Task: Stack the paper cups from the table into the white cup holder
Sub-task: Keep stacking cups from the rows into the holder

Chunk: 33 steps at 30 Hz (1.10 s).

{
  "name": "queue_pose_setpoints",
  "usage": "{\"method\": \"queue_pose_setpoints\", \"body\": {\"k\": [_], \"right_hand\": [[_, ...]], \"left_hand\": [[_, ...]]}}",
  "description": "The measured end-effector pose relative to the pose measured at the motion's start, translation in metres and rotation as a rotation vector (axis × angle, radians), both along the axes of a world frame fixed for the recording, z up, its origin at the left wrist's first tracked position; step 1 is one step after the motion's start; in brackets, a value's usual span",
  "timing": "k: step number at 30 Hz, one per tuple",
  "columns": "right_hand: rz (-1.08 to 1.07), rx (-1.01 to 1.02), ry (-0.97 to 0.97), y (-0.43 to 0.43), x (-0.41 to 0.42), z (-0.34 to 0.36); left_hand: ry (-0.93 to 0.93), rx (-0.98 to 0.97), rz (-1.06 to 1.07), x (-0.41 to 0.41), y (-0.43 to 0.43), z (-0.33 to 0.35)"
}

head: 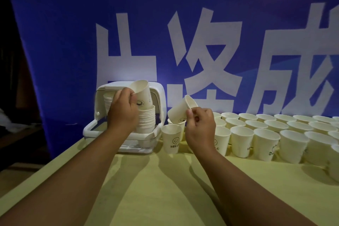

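The white cup holder (pixel 157 97) stands open at the table's back left, with a stack of paper cups (pixel 146 121) inside and a second stack (pixel 107 100) behind my left hand. My left hand (pixel 122 110) pinches the rim of a white paper cup (pixel 142 93), tilted, its base sitting in the top of the front stack. My right hand (pixel 200 126) pinches the rim of another paper cup (pixel 180 109), tilted in the air to the right of the holder. Several loose cups (pixel 242 141) stand in rows to the right.
A blue banner (pixel 183 33) with large white characters hangs right behind the table. The yellow-green tabletop (pixel 165 189) stretches toward me. A single cup (pixel 171 138) marked HELLO stands beside the holder's open lid (pixel 88 129). The table's left edge drops into darkness.
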State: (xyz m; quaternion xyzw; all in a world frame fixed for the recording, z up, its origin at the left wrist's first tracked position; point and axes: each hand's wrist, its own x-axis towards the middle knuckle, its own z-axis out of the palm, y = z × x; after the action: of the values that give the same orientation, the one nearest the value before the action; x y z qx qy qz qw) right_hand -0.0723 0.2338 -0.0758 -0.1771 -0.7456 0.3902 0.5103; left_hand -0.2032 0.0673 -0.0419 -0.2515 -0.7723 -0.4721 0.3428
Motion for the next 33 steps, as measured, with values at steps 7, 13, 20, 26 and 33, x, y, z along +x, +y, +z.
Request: {"method": "queue_pose_setpoints", "body": {"k": [7, 13, 20, 26, 33], "right_hand": [[0.001, 0.036, 0.081, 0.006, 0.002, 0.010], [0.034, 0.062, 0.101, -0.009, -0.019, 0.047], [0.087, 0.190, -0.047, -0.027, -0.053, 0.076], [0.156, 0.288, -0.138, -0.030, -0.070, 0.062], [0.320, 0.552, -0.315, -0.032, -0.076, 0.055]], "left_hand": [[-0.051, -0.284, 0.133, -0.006, 0.003, -0.015], [0.042, -0.339, 0.168, -0.004, 0.003, -0.018], [0.008, -0.437, 0.036, -0.003, -0.007, -0.029], [-0.166, -0.184, -0.134, -0.006, -0.002, -0.040], [-0.151, -0.087, -0.169, -0.009, -0.003, -0.044]]}}
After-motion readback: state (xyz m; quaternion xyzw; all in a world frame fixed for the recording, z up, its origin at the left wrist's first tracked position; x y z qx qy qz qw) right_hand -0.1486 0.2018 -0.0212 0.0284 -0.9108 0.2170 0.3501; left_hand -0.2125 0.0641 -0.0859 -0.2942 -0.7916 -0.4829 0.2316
